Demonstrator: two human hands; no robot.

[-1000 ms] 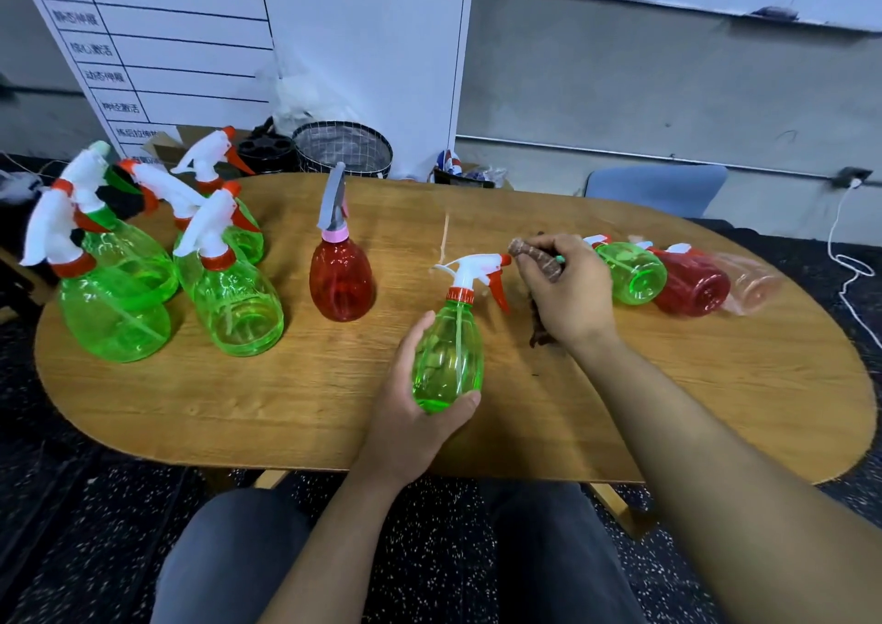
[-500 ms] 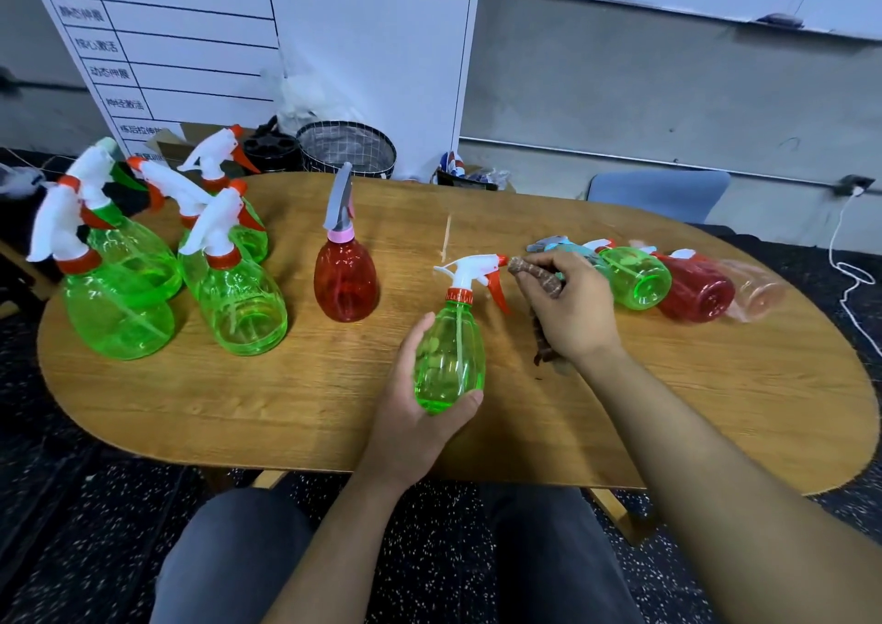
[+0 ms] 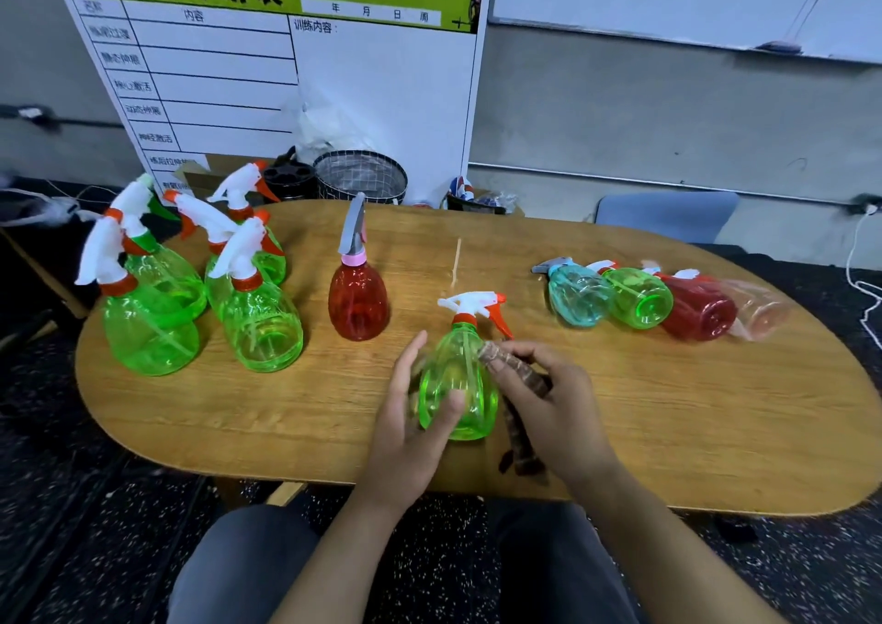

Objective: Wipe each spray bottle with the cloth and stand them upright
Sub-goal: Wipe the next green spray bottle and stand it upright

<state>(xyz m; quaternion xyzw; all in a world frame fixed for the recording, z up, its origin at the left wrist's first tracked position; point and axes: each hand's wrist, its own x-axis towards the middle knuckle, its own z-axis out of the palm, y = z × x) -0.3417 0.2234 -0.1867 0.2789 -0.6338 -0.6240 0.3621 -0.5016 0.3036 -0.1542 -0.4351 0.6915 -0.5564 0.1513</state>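
The left hand [image 3: 410, 425] wraps its thumb and fingers round a small green spray bottle [image 3: 456, 380] standing near the counter's [image 3: 692, 432] near edge, while the right hand [image 3: 549, 401] clutches a brown cloth [image 3: 513, 368] against the bottle's shoulder. Left stand a red bottle [image 3: 358, 296] and several green bottles [image 3: 260, 325]; far right four bottles [image 3: 637, 296] lie on their sides. Behind, a board [image 3: 286, 74] is headed "训练计划表".
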